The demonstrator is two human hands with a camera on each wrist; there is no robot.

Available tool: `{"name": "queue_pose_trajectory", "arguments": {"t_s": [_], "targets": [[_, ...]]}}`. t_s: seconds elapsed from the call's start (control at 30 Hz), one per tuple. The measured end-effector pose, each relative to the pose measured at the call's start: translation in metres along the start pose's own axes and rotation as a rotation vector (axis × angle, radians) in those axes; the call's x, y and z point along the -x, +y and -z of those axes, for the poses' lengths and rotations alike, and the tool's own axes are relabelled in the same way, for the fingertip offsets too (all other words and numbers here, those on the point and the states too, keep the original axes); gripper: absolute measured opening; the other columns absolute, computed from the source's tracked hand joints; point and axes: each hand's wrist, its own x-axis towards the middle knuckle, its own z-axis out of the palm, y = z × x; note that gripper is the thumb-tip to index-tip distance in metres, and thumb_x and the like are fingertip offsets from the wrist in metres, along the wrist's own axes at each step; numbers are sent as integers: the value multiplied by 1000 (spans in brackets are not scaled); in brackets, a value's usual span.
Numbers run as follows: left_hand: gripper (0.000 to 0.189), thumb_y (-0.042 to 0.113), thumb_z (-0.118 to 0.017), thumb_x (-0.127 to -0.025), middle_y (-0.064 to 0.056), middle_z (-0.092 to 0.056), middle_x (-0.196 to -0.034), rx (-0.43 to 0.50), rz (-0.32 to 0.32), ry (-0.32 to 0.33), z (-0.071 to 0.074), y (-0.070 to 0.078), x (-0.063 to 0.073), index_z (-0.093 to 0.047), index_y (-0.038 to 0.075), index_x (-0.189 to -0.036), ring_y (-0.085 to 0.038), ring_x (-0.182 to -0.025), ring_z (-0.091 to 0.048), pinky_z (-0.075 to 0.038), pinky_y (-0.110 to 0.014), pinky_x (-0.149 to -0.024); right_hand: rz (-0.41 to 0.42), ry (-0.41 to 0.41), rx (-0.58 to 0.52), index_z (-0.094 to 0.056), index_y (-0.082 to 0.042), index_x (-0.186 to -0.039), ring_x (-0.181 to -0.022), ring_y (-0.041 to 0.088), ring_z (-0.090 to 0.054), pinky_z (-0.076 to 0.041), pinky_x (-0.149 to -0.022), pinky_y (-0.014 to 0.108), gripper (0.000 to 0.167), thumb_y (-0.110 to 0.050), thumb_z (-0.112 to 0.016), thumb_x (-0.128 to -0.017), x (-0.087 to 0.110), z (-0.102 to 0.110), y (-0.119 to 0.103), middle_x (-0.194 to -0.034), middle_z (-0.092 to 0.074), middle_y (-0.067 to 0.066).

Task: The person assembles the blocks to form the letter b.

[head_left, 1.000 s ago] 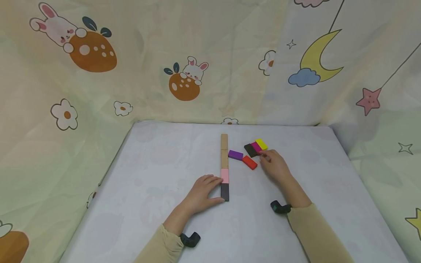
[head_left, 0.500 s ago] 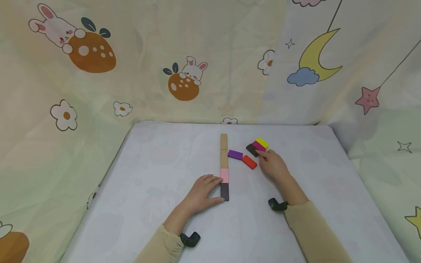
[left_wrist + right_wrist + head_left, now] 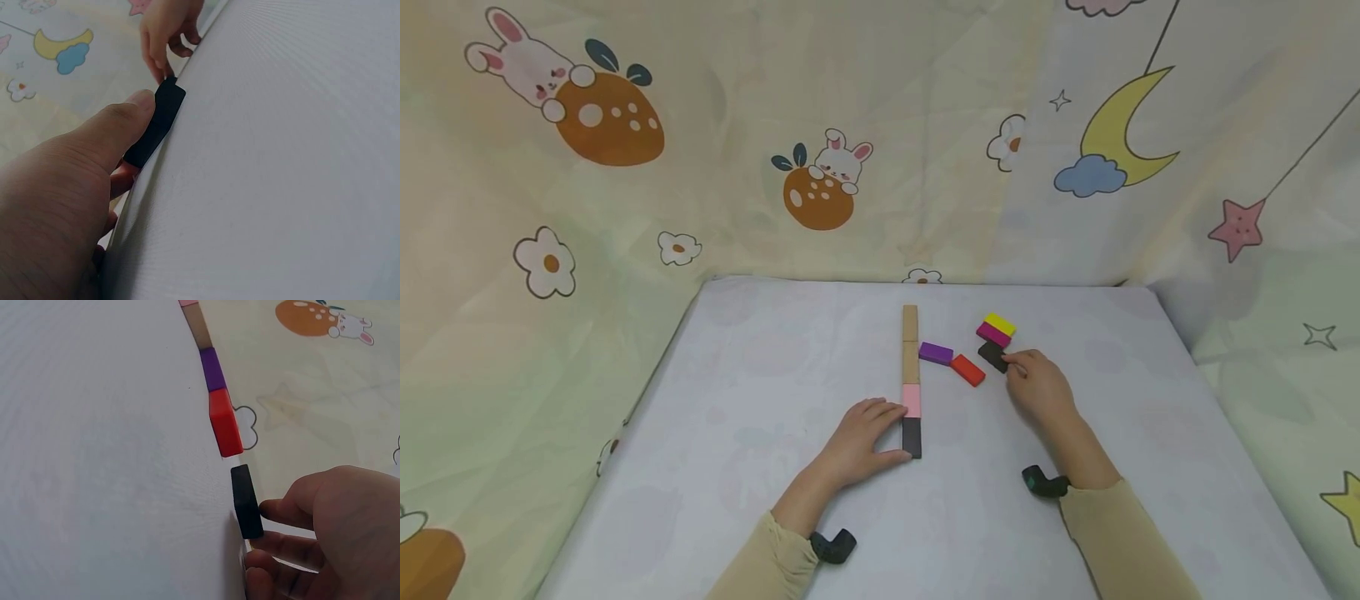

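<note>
A straight row on the white table holds two tan blocks [image 3: 910,342], a pink block [image 3: 911,401] and a dark grey block [image 3: 912,438] at the near end. My left hand [image 3: 857,446] rests beside it, fingertips touching the pink block's side and thumb at the dark grey block's near end. My right hand [image 3: 1039,387] pinches a black block [image 3: 992,357] at its near right end; thumb and index finger show on the black block [image 3: 246,501] in the right wrist view. Magenta [image 3: 994,335] and yellow [image 3: 1000,324] blocks lie together just beyond it.
A purple block [image 3: 936,353] lies between the row and a red block [image 3: 967,371], left of my right hand. The white table [image 3: 760,358] ends at a printed cloth backdrop [image 3: 730,183] at the back and sides.
The black block has come away from the magenta block, toward me and to the right, with my right hand. The magenta and yellow blocks shifted slightly right. My left hand stays still.
</note>
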Motion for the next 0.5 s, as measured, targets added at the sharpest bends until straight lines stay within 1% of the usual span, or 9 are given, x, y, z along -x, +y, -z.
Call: {"name": "queue_pose_trajectory", "arguments": {"t_s": [0.13,0.2,0.27,0.37,0.43,0.5], "targets": [[74,65,-59,-88,6,-48,-150,1,-2,-1,0,-1,0,-42,29,-151,-20,-145,-34,-26,-43,-123,11,-31,28,-59,-9,-133,-105,36,-62,-54,-88,54,39,-21,-47,-98,1,3,-3,-120,-64,18],[75,66,-59,-88,7,-48,-150,-3,-2,-2,0,-2,0,-41,29,-151,-20,-145,-34,-25,-43,-123,26,-44,30,-54,-8,-137,-103,35,-62,-54,-86,53,42,-20,-49,-97,0,4,-4,-119,-62,18],[75,66,-58,-88,7,-47,-150,-6,-4,-3,0,-2,0,-41,29,-151,-20,-146,-34,-25,-43,-124,49,-58,21,-50,-9,-142,-108,35,-60,-54,-90,55,47,-18,-51,-96,-1,5,-3,-127,-58,18],[75,67,-58,-88,7,-47,-151,-8,1,-8,-1,-2,0,-40,30,-151,-20,-146,-33,-25,-43,-124,103,-94,18,-48,-12,-146,-109,33,-59,-52,-94,54,51,-17,-52,-96,-3,5,2,-140,-48,18],[75,66,-58,-88,7,-46,-151,-8,3,-11,-1,-1,0,-40,30,-151,-20,-146,-33,-25,-43,-124,135,-120,23,-51,-13,-145,-104,30,-58,-53,-94,52,49,-17,-54,-96,-5,5,6,-144,-43,16],[75,66,-59,-88,7,-46,-151,-5,6,-12,0,-1,0,-40,30,-151,-20,-146,-33,-24,-43,-124,155,-130,30,-56,-12,-140,-98,27,-59,-55,-90,48,45,-17,-57,-95,-6,5,8,-145,-43,15]]}}
